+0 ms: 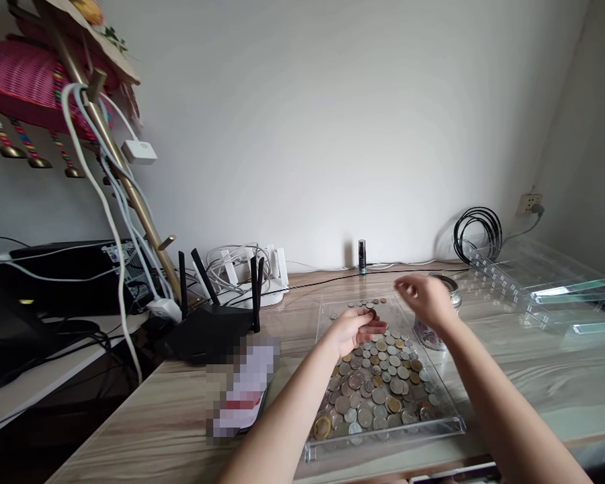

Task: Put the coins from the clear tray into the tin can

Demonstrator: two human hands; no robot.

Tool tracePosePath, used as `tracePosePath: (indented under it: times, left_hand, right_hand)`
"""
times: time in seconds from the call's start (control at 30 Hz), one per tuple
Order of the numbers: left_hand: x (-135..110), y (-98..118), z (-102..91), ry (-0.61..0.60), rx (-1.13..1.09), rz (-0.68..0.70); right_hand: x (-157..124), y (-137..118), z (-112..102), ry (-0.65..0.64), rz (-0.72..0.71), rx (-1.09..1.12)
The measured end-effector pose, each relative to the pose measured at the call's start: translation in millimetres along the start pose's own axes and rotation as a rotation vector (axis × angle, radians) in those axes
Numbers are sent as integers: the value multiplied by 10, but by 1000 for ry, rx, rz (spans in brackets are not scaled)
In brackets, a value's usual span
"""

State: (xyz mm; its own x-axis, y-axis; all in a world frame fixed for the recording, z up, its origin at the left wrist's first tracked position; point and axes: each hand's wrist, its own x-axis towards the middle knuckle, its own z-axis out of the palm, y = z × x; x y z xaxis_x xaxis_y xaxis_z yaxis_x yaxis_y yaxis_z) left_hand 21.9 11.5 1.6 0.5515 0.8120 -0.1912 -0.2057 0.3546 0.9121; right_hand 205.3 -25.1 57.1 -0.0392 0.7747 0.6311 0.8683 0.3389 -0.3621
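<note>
My left hand (355, 329) is over a clear acrylic tray (383, 433), palm turned up, with a coin (372, 314) pinched between thumb and fingers. Many silver and brass-coloured coins (366, 415) lie spread across the tray, and a few sit near its far edge. To the right, my right hand (426, 296) is raised with its fingers curled together, slightly blurred. Whatever those fingers hold, if anything, cannot be made out. Just behind and below that hand stands a round metal tin (433, 338) with a floral pattern, partly covered by the hand and wrist.
Left of the tray lies a phone (247, 386), its screen pixelated. Farther left are a black router (206, 333) and a white router (269, 296) with tangled cables. A small dark bottle (361, 257) stands by the wall. Clear acrylic shelves (539, 289) rest at the right.
</note>
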Motion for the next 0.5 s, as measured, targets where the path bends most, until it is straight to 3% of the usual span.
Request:
tracePosePath:
  times: [0.1,0.23,0.3,0.37,0.47,0.5]
  left_hand:
    - [1,-1,5,16,-15,16]
    - [-10,11,-1,38,-49,3]
    - [-17,20,-18,-11,-64,-20]
    - [-19,27,-40,-54,-71,-51]
    - [-11,35,-58,-16,-74,-77]
    - [-7,37,-56,11,-73,-82]
  right_hand:
    - [-66,-163,330,-277,-116,55]
    - [-111,-207,574,-275,-88,-20]
    - [-100,-190,517,-181,-60,-40]
    - [-69,-138,350,2,-41,-59]
    - [-3,50,20,345,66,-128]
    - [19,142,-76,407,132,-156]
